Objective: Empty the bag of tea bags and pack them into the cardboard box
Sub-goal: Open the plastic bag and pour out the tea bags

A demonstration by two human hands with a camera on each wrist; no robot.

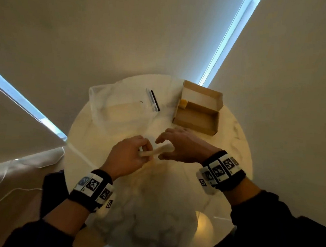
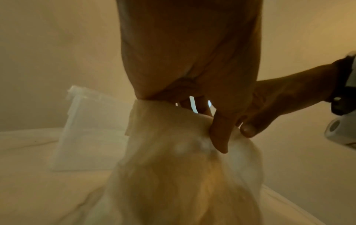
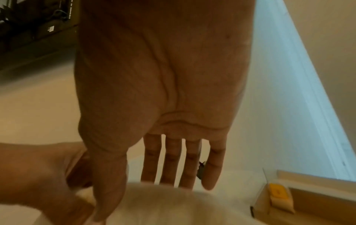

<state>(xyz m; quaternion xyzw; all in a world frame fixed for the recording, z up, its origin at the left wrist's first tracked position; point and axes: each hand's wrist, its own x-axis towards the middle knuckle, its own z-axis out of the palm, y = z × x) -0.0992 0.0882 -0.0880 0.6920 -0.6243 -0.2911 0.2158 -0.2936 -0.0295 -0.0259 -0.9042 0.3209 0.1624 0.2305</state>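
Both wrists wear black bands carrying white tiles printed with black square patterns. Between the left hand and the right hand sits a pale cream packet. Beyond the right hand, the box is plain brown, a yellow packet inside. Beyond the left hand lies a clear bag. The table is white, faintly grey-veined.

No legible text; wristbands show only b/w marker patterns.

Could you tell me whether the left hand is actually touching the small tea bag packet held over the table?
Touching. In the head view the left hand pinches one end of the tea bag packet, its fingers wrapped over it; the left wrist view is too blurred to add more.
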